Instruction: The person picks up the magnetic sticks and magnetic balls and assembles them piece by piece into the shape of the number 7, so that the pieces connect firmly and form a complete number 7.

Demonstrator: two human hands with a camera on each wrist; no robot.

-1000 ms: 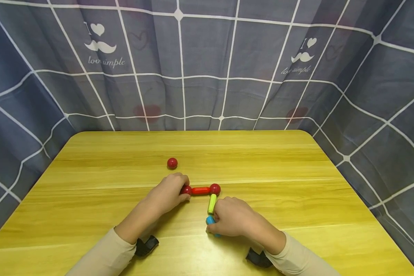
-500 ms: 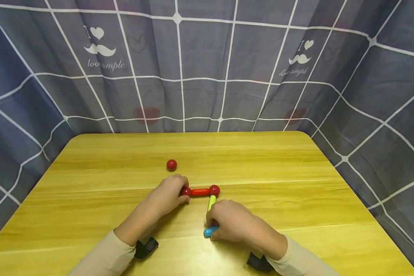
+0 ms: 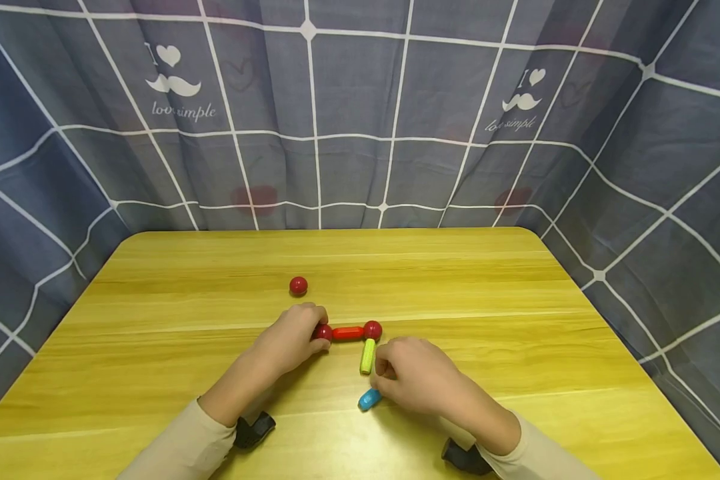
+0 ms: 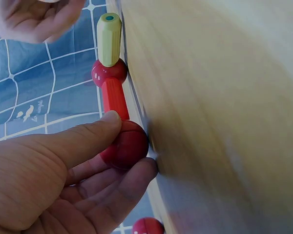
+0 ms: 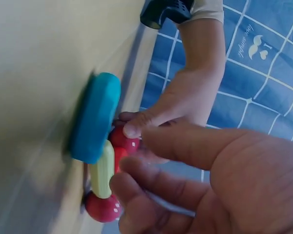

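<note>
Yellow wooden table (image 3: 516, 333), blue checked curtain (image 3: 348, 120) hung all round it. Near the middle sits your little chain: a red ball (image 3: 323, 332) on the left, a red rod (image 3: 348, 333) running right to a second red ball (image 3: 373, 329), and a yellow-green rod (image 3: 367, 355) dropping toward you from that second ball. These pieces look like hard, glossy plastic, light and stiff; I'd judge the balls slippery and apt to roll, and the joints easy to pull apart. Take a rod across its middle, and take a ball between thumb and fingertip.

Your left hand (image 3: 291, 337) does just that: the wrist view shows thumb on top and a finger beneath, pinching the left-end ball and steadying the chain against the table.

Your right hand (image 3: 417, 377) grips nothing. Its fingers are loosely bent and a little parted, fingertips just beside the near end of the yellow-green rod; I can't tell whether they touch it. The blue rod (image 3: 369, 399) lies free on the table, just beside that hand on its near-left side, apart from the chain.

Farther off, a loose red ball (image 3: 298, 286) rests alone beyond your left hand.
</note>
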